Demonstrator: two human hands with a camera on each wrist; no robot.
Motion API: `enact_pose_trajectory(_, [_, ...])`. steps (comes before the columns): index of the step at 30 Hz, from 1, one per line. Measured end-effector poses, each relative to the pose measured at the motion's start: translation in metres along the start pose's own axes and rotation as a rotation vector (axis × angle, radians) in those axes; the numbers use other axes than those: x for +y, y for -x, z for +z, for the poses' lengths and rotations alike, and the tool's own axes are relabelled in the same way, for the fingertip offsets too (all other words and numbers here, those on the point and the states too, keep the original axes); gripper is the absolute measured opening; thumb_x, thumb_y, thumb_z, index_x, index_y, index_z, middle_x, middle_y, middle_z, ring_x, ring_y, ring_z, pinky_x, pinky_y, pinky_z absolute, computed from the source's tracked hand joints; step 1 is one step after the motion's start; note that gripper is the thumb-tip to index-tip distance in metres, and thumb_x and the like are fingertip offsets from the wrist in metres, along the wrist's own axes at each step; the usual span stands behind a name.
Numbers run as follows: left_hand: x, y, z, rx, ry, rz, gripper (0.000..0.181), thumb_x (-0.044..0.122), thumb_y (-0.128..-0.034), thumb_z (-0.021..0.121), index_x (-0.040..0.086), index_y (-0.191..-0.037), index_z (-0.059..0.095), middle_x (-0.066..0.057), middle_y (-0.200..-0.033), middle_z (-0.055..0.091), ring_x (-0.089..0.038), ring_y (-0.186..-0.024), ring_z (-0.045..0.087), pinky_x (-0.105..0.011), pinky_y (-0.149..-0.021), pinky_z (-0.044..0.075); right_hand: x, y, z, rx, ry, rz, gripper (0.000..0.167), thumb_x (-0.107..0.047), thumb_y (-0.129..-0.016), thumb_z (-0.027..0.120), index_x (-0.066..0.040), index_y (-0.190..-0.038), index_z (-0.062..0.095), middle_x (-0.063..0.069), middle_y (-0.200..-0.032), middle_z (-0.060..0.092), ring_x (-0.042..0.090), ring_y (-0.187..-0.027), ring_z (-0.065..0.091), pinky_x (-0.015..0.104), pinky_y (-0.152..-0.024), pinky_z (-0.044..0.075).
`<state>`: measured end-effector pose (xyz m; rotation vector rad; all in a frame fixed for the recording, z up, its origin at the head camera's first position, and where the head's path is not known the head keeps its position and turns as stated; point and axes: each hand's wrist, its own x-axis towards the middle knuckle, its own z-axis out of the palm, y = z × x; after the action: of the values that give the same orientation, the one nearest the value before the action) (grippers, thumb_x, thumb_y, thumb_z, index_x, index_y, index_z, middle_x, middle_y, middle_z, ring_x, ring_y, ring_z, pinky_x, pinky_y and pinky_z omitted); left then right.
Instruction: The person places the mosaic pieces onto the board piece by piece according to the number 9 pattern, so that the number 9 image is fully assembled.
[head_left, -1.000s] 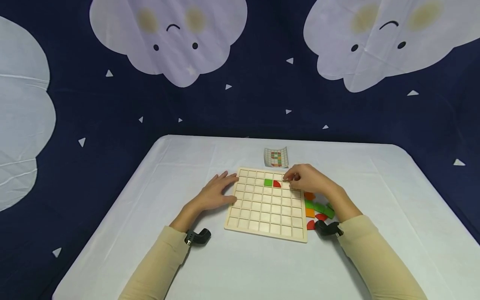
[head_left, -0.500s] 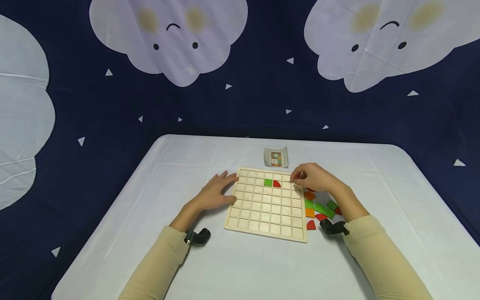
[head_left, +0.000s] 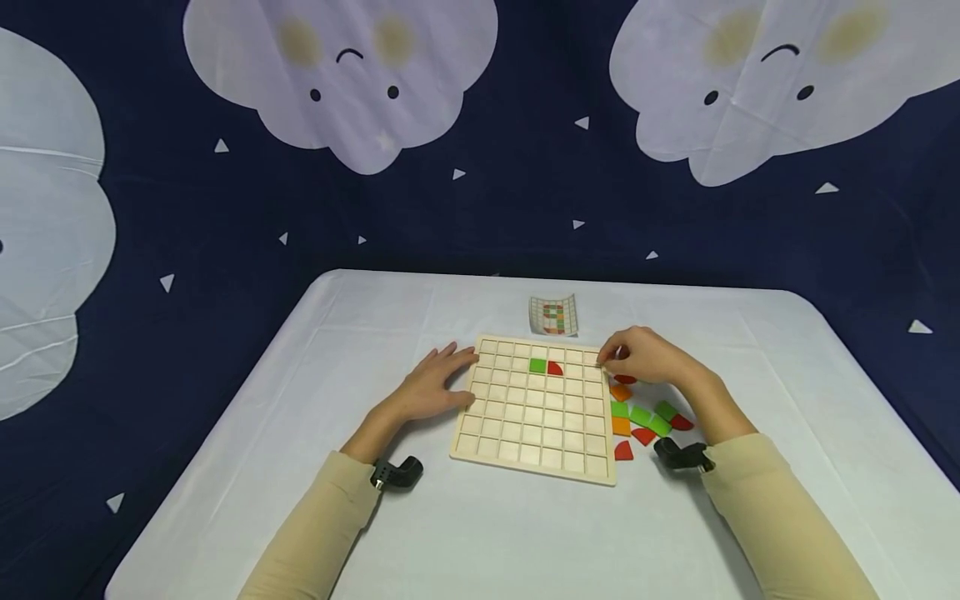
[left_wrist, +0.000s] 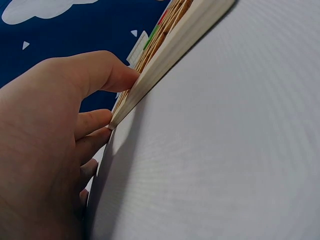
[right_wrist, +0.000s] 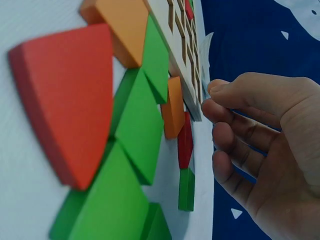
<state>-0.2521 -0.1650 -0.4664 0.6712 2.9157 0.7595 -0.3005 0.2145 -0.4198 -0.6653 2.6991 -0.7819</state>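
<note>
A wooden grid board (head_left: 510, 417) lies on the white table. In its upper rows sit a green square (head_left: 537, 366) and, right beside it, a red quarter-round piece (head_left: 555, 368). My left hand (head_left: 430, 387) rests against the board's left edge, fingers spread; the left wrist view shows the thumb (left_wrist: 117, 75) touching the wooden rim. At the board's upper right corner hovers my right hand (head_left: 647, 358), its fingers loosely bent. Nothing shows between thumb and fingertips in the right wrist view. Below that hand lie loose pieces, including a large red one (right_wrist: 70, 100) and a green one (right_wrist: 140, 125).
A small printed card (head_left: 553, 317) with a coloured grid pattern stands behind the board. Loose pieces, among them an orange square (head_left: 621, 427) and a red quarter-round (head_left: 624, 451), lie along the board's right side. A dark cloud-patterned cloth (head_left: 480, 217) hangs behind the table.
My right hand has moved right, from over the board's upper right cells to its corner, uncovering more loose pieces. The left hand stays at the board's edge.
</note>
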Motion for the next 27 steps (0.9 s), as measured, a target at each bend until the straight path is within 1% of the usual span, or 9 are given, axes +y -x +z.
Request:
enact_pose_trajectory(7, [-0.002,-0.001,0.001,-0.001,0.002,0.006,0.071,0.043,-0.0808,0.065,0.02,-0.145,0.045,0.005,-0.153,0.033,-0.016,-0.144,0.013,-0.036,-0.117,0.004,0.006,0.0,0.001,-0.018,-0.005,0.007,0.011,-0.015,-0.086,0.068,-0.012,-0.096,0.073,0.003,-0.092,0.066,0.02,-0.07,0.052,0.032,-0.057,0.047])
enact_pose_trajectory(13, [-0.001,-0.001,0.0,0.004,0.005,0.016,0.071,0.043,-0.0803,0.065,0.019,-0.145,0.045,0.005,-0.152,0.034,-0.017,-0.144,0.013,-0.036,-0.117,0.004,0.013,0.003,0.001,-0.019,-0.011,0.027,0.011,-0.014,-0.086,0.067,-0.013,-0.096,0.073,0.002,-0.088,0.065,0.021,-0.073,0.053,0.032,-0.062,0.047])
enact_pose_trajectory(19, [-0.001,-0.002,0.0,0.008,-0.002,0.016,0.071,0.043,-0.081,0.065,0.02,-0.145,0.045,0.005,-0.152,0.034,-0.017,-0.144,0.014,-0.037,-0.117,0.004,0.018,0.007,-0.001,-0.025,-0.035,0.032,0.012,-0.012,-0.085,0.067,-0.012,-0.096,0.072,0.001,-0.088,0.066,0.02,-0.073,0.055,0.033,-0.064,0.048])
enact_pose_trajectory(27, [-0.001,-0.002,0.001,0.003,0.001,0.011,0.071,0.043,-0.0806,0.065,0.02,-0.145,0.045,0.005,-0.152,0.034,-0.017,-0.144,0.013,-0.036,-0.117,0.004,0.023,0.012,-0.002,-0.044,-0.005,0.029,0.016,-0.015,-0.084,0.071,-0.013,-0.1,0.072,-0.001,-0.089,0.065,0.02,-0.08,0.053,0.034,-0.071,0.047])
